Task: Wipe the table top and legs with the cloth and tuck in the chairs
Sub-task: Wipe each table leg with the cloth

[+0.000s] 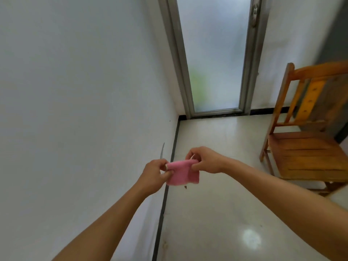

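Pink cloth (182,172) pinched at its top corners by left hand (155,173) and right hand (205,160), hanging above floor; light pinch risks dropping it, table unseen.

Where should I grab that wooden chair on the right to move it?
Take the wooden chair by its backrest's top rail, reaching from the open left side: it stands upright and that rail is bare. Free one hand first; left hand and right hand both pinch the pink cloth.
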Available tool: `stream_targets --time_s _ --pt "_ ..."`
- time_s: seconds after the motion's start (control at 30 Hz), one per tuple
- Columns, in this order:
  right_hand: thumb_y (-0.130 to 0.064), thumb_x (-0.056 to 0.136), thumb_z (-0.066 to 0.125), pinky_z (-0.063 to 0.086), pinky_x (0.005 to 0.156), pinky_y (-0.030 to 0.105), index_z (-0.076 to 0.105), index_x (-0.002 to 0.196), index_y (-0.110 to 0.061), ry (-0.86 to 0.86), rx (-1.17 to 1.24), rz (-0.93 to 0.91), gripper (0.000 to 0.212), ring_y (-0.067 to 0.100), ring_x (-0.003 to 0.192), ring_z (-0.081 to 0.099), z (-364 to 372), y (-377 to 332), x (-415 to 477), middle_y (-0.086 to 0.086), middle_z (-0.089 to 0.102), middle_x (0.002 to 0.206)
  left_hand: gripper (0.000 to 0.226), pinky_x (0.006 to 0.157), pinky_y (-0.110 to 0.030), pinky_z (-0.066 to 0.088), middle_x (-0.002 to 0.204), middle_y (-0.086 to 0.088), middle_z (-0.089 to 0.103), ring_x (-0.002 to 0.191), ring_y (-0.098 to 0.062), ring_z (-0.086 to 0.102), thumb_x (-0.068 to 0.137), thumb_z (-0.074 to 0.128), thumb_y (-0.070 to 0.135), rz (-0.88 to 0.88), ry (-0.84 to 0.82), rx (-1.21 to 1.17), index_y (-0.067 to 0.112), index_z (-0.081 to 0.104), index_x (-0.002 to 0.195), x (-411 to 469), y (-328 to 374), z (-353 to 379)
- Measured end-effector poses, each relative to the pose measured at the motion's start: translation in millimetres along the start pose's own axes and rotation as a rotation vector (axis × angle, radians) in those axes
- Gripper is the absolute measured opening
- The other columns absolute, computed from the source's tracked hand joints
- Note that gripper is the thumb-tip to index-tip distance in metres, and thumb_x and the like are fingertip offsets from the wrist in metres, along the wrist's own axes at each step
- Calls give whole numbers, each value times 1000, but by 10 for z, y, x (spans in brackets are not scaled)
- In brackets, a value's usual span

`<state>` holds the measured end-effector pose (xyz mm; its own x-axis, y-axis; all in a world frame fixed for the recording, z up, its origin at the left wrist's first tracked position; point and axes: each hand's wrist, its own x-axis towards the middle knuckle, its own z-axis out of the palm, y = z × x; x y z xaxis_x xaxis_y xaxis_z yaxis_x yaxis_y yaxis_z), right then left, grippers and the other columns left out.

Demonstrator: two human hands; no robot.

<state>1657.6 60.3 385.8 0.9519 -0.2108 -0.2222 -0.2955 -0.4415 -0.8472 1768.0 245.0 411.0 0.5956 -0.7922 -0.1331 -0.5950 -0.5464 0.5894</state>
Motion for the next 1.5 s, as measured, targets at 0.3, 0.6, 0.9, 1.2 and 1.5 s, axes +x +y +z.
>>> stream_targets --time_s 0.3,0.6,0.9,1.2,1.5 --pt "-15 87 54 46 56 24 50 79 -21 71 -154 225 11 21 72 62 -764 1027 598 1 62 80 10 82 -19 48 94 10 60 89 -4 58 91 62 25 44 -53 13 23 61 101 1428 -50 529" --pt "-12 88 44 54 70 36 52 103 -25 279 -63 596 21 24 83 65 -1952 2678 1094 -6 64 87 20 84 -28 53 93 5 62 85 -9 60 94 58 26 56 -392 204 20 60 113 3469 353 1124" --pt "-69 92 36 56 69 28 57 96 -31 647 -9 926 44 9 79 60 -2781 3153 526 -10 63 91 23 81 -31 51 92 5 64 87 -13 60 95 53 32 458 -570 344 21 62 112 4980 1582 1771" --pt "-31 101 41 45 90 32 58 125 -18 1012 387 1364 32 28 110 59 -1887 3529 -210 9 63 125 20 79 -29 49 98 3 65 89 -14 58 93 54 31 976 -1005 489 21 62 108 5417 2358 3305" --pt "-10 88 58 55 82 39 65 110 -8 1465 938 1693 23 27 93 67 0 3002 -197 11 70 99 29 81 -29 44 109 2 60 94 -14 55 94 52 32 1458 -1336 674 19 57 120 4323 2257 4091"
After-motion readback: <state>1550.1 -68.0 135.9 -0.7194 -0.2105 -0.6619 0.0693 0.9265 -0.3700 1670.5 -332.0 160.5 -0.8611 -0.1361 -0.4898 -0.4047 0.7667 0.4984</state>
